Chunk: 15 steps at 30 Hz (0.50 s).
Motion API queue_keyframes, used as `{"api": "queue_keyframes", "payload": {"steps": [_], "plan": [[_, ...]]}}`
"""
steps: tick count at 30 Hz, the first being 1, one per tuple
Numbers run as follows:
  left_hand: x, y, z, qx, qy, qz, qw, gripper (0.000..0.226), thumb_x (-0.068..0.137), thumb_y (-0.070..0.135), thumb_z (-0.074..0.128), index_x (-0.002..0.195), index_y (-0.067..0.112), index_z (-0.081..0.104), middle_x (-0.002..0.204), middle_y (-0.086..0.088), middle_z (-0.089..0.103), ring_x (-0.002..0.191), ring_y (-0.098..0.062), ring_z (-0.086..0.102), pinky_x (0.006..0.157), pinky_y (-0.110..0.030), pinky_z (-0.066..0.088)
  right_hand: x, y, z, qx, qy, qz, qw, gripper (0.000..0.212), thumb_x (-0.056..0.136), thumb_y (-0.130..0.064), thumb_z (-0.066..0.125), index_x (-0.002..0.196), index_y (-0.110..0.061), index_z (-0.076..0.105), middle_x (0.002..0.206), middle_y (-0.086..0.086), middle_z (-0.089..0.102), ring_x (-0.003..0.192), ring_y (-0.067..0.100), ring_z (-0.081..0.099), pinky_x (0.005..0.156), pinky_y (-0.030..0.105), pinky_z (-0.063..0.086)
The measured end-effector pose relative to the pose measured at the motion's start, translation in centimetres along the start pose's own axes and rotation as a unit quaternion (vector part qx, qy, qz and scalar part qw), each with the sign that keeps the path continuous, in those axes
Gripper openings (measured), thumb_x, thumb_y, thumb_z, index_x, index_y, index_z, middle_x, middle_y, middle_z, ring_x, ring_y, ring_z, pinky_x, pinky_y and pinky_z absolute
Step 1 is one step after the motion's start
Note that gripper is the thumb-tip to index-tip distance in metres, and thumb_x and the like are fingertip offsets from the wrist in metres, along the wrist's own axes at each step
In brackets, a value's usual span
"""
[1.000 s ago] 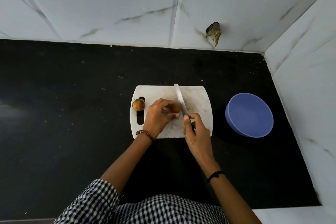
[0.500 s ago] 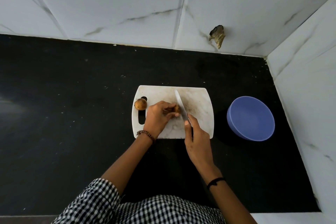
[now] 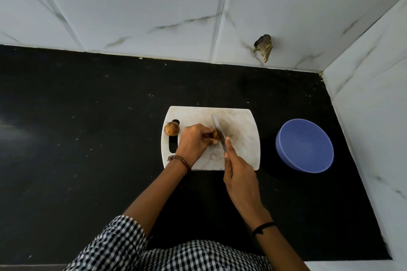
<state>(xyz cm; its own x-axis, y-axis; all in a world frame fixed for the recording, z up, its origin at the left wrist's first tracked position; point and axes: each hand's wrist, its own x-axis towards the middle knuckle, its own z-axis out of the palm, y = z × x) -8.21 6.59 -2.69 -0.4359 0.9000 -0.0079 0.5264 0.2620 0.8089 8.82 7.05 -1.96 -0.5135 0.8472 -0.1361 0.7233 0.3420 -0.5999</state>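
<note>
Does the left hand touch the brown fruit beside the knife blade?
Touching. The head view shows the left hand with fingers curled onto the brown fruit, pinning it to the cutting board beside the knife.

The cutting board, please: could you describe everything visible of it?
The cutting board is white, plastic-looking, with rounded corners and a handle slot at its left end; its middle is stained greyish-brown. It lies flat on the black counter. A small brown vegetable sits at the slot; the left hand holds a second piece on it, under the knife gripped by the right hand.
</note>
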Motion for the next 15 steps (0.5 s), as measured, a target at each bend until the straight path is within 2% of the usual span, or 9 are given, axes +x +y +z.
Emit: {"api": "queue_keyframes", "payload": {"steps": [5, 10, 12, 15], "plan": [[0.1, 0.4, 0.3, -0.02, -0.005, -0.017, 1.0, 0.015, 0.082, 0.005, 0.072, 0.096, 0.003, 0.073, 0.088, 0.001, 0.067, 0.065, 0.009, 0.056, 0.069, 0.002, 0.043, 0.2, 0.1, 0.6, -0.056, 0.001, -0.007, 0.998, 0.064, 0.106, -0.03, 0.04, 0.153, -0.038, -0.003, 0.085, 0.003, 0.057, 0.073, 0.011, 0.057, 0.068, 0.029, 0.055], [0.2, 0.4, 0.5, -0.027, -0.011, -0.035, 0.999, 0.015, 0.084, 0.002, 0.069, 0.098, -0.003, 0.07, 0.085, 0.004, 0.063, 0.062, 0.015, 0.054, 0.066, 0.002, 0.042, 0.5, -0.2, 0.7, -0.075, -0.015, -0.004, 0.997, 0.069, 0.106, -0.027, 0.041, 0.153, -0.034, -0.009, 0.086, 0.004, 0.056, 0.073, 0.012, 0.055, 0.067, 0.025, 0.05], [0.3, 0.5, 0.5, -0.043, -0.01, -0.041, 0.998, 0.014, 0.085, -0.001, 0.066, 0.097, -0.008, 0.068, 0.078, 0.01, 0.057, 0.061, 0.019, 0.055, 0.063, 0.001, 0.042, 1.0, -0.3, 0.7, -0.087, -0.018, -0.003, 0.996, 0.068, 0.106, -0.027, 0.039, 0.155, -0.034, -0.007, 0.085, 0.004, 0.055, 0.073, 0.013, 0.056, 0.066, 0.028, 0.052], [0.2, 0.3, 0.7, -0.041, 0.0, -0.04, 0.998, 0.014, 0.084, -0.002, 0.067, 0.096, -0.01, 0.067, 0.081, 0.006, 0.057, 0.059, 0.018, 0.053, 0.062, 0.001, 0.042, 2.3, -0.6, 1.0, -0.086, -0.026, -0.01, 0.996, 0.068, 0.106, -0.029, 0.037, 0.154, -0.037, -0.011, 0.087, 0.006, 0.057, 0.074, 0.016, 0.057, 0.068, 0.034, 0.055]]}}
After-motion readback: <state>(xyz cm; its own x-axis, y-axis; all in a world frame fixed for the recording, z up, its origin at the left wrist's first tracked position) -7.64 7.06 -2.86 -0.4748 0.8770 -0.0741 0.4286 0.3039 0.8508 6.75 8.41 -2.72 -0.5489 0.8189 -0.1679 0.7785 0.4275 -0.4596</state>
